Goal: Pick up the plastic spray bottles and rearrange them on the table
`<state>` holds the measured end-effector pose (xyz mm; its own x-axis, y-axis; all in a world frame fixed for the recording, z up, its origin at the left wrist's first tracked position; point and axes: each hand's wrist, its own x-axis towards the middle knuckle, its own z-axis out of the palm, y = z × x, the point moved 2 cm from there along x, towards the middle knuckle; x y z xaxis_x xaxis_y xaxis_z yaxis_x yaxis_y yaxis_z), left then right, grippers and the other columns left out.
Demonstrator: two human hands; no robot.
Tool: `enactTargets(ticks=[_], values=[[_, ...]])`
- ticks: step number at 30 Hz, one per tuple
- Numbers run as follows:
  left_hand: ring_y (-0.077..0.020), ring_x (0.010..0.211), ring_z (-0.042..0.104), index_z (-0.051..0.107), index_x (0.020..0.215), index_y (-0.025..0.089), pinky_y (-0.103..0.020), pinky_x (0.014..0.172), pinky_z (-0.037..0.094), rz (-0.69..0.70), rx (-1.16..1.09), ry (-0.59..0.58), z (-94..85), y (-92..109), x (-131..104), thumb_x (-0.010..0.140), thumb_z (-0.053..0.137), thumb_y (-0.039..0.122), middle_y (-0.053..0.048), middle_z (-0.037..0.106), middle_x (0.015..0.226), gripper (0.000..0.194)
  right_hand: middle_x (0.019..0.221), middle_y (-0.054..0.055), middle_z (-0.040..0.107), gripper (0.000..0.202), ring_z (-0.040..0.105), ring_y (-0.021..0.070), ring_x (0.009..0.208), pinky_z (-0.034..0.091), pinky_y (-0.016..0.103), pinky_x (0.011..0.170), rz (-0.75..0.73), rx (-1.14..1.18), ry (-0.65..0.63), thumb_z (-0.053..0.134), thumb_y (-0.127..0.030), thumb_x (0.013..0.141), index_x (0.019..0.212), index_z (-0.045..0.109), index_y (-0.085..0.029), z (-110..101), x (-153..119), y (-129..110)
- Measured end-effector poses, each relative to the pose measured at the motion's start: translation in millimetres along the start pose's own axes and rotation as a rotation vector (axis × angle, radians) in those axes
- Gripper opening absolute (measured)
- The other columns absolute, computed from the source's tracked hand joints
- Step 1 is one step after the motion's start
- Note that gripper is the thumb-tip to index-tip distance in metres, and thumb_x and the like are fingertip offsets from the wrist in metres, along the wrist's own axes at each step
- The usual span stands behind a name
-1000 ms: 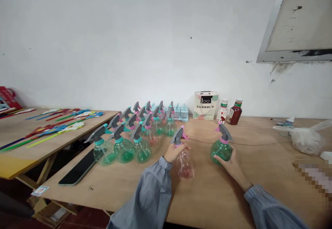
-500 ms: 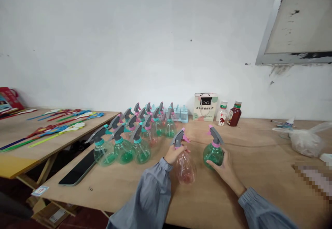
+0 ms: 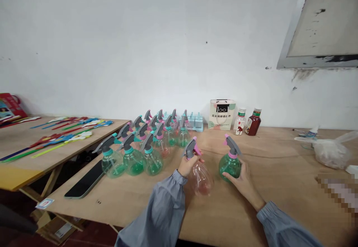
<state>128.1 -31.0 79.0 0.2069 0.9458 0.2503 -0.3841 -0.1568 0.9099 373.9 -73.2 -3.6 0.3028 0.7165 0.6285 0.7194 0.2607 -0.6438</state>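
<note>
In the head view, the left hand [image 3: 190, 165] is closed round the neck of a pink spray bottle [image 3: 201, 180], just under its trigger head. This bottle is clear and faintly pink, with a rounded body that blurs toward the base; its head is grey with a pink nozzle and trigger. It leans, the head toward the person's left and the base toward the right. Whether its base touches the bench [image 3: 218, 217] I cannot tell.

The right hand [image 3: 242, 178] is curled round the body of a green spray bottle [image 3: 229, 167], thumb across the front and the fingers partly hidden behind. The body is round, see-through and green; above it sit a pink collar, a grey head and a pink nozzle pointing up and to the left. The two bottles are near each other, with a gap between them.

To the left stands a group of upright spray bottles [image 3: 152, 163], close together, some green and some pink, all with grey heads. The three green ones in front have turquoise collars and low green contents. A dark phone [image 3: 84, 181] lies beside them at the left edge. Behind the group is a light-blue rack [image 3: 198, 123]; to its right, a paper bag [image 3: 215, 122], a white-labelled bottle [image 3: 239, 123] and a dark red bottle [image 3: 253, 124] stand by the wall [image 3: 125, 46].
</note>
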Motion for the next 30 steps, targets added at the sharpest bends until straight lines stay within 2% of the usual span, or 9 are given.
enactTargets(ticks=[3,6,9,16,22,24,28,30], values=[[-0.0126,0.058,0.063,0.061,0.075,0.017,-0.029,0.064,0.054,-0.016,-0.028,0.045,-0.9,-3,0,0.055,0.080,0.041,0.001,0.066,0.075,0.037,0.107,0.012,0.056,0.083,0.055,0.0334,0.104,0.044,0.052,0.092,-0.005,0.003,0.013,0.067,-0.075,0.062,0.120,0.047,-0.019,-1,0,-2],[-0.0125,0.059,0.064,0.065,0.085,0.016,-0.029,0.063,0.053,-0.030,-0.022,-0.036,1.1,1,-2,0.056,0.080,0.038,-0.004,0.070,0.090,0.040,0.107,0.011,0.056,0.082,0.055,0.0329,0.105,0.044,0.051,0.093,0.003,0.006,0.007,0.067,-0.074,0.063,0.121,0.047,-0.019,-1,0,-2],[-0.0131,0.062,0.064,0.066,0.095,0.017,-0.030,0.065,0.054,0.014,-0.009,-0.078,3.4,7,-3,0.057,0.080,0.037,-0.007,0.071,0.101,0.045,0.108,0.011,0.055,0.083,0.055,0.0331,0.105,0.043,0.051,0.094,0.013,0.007,-0.004,0.067,-0.075,0.062,0.120,0.047,-0.019,-1,1,-3],[-0.0130,0.058,0.062,0.059,0.074,0.017,-0.029,0.062,0.054,0.022,-0.021,0.053,0.3,-1,-2,0.057,0.079,0.044,0.000,0.064,0.071,0.038,0.109,0.011,0.056,0.082,0.055,0.0333,0.106,0.044,0.052,0.093,0.002,0.031,0.004,0.069,-0.073,0.062,0.121,0.047,-0.019,-1,1,-3],[-0.0155,0.063,0.065,0.065,0.087,0.017,-0.032,0.065,0.055,0.012,0.005,-0.060,3.3,6,-4,0.056,0.080,0.040,-0.006,0.071,0.093,0.041,0.110,0.012,0.055,0.081,0.054,0.0334,0.107,0.044,0.052,0.094,-0.004,0.032,-0.001,0.068,-0.071,0.064,0.122,0.047,-0.019,-1,0,-2],[-0.0152,0.062,0.065,0.063,0.085,0.017,-0.032,0.065,0.055,0.036,0.004,-0.032,3.6,6,-4,0.057,0.079,0.040,-0.005,0.071,0.090,0.040,0.111,0.013,0.055,0.082,0.054,0.0338,0.107,0.044,0.053,0.094,0.002,0.028,0.001,0.067,-0.072,0.064,0.122,0.047,-0.018,-2,0,-3],[-0.0154,0.060,0.064,0.058,0.073,0.018,-0.031,0.063,0.053,0.066,0.003,0.097,-0.6,2,-3,0.057,0.076,0.042,-0.001,0.065,0.072,0.034,0.110,0.013,0.055,0.084,0.054,0.0343,0.107,0.043,0.053,0.094,0.012,0.033,-0.006,0.067,-0.074,0.063,0.121,0.047,-0.017,-2,1,-3],[-0.0166,0.062,0.064,0.060,0.073,0.018,-0.032,0.064,0.053,0.069,0.057,0.090,-2.8,4,-3,0.058,0.074,0.041,-0.002,0.065,0.073,0.031,0.110,0.013,0.055,0.084,0.054,0.0344,0.107,0.043,0.053,0.095,0.012,0.039,-0.007,0.067,-0.075,0.062,0.120,0.047,-0.017,-2,1,-3]])
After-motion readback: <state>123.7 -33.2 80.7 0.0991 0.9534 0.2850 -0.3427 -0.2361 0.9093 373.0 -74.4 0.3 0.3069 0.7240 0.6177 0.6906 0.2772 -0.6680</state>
